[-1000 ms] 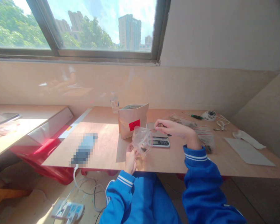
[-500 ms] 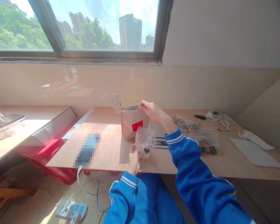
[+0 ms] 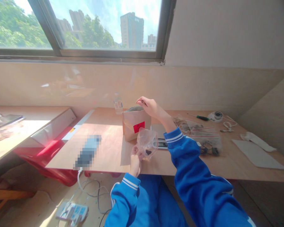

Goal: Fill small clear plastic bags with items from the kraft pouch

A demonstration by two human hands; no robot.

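Observation:
A brown paper bag (image 3: 130, 126) with a red label stands upright on the table, its top open. My right hand (image 3: 149, 106) is just above its mouth, fingers pinched; a small brownish bit shows at them, too small to name. My left hand (image 3: 135, 159) is closed on a clear plastic bag (image 3: 147, 138), in front of the paper bag. A small dark piece (image 3: 148, 152) lies inside the plastic bag. Behind the plastic bag, a flat scale (image 3: 162, 143) with a display is partly hidden by my right arm.
Zip bags with dark pieces (image 3: 208, 142) lie right of the scale. Farther right are a green screwdriver (image 3: 203, 118), a white camera (image 3: 216, 116), a cable (image 3: 227, 126) and a white sheet (image 3: 257, 154). A bottle (image 3: 118, 105) stands behind; a blurred-out phone (image 3: 88, 151) lies left.
My right hand has risen slightly and shifted a little left, from the paper bag's rim to above its mouth. The left hand and the plastic bag stay almost where they were.

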